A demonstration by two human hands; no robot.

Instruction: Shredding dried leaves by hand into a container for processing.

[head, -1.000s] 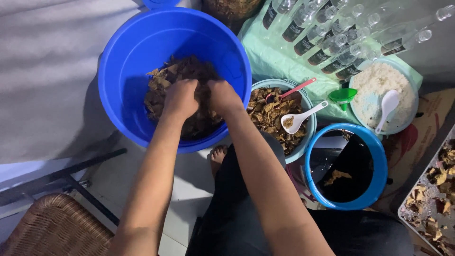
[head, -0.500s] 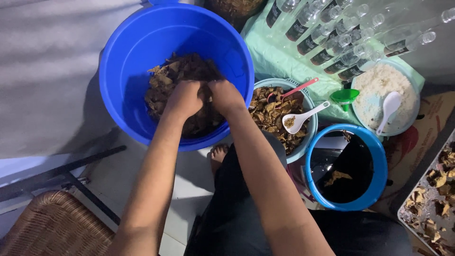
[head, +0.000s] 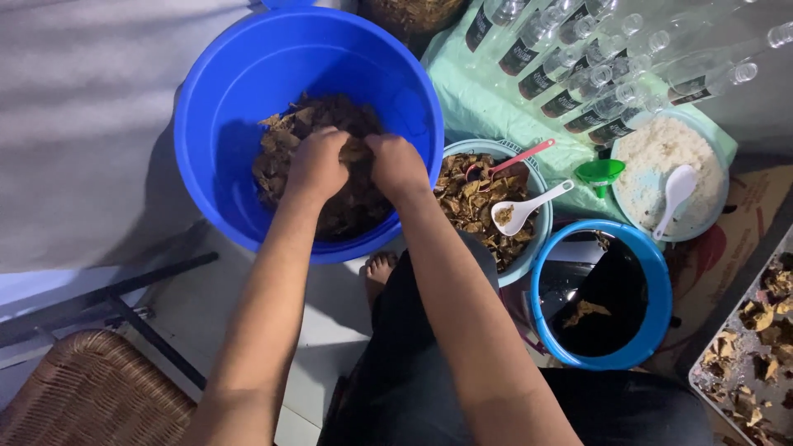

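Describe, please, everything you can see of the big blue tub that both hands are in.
The tub is a large round bucket of glossy, bright blue plastic, standing upright on the floor with its far rim cut off by the frame's top edge. Its inner wall looks smooth and clean; the bottom holds a heap of dark brown dried leaves. The left hand and right hand press into that heap side by side. Its right rim sits close against a smaller pale bowl of similar leaves.
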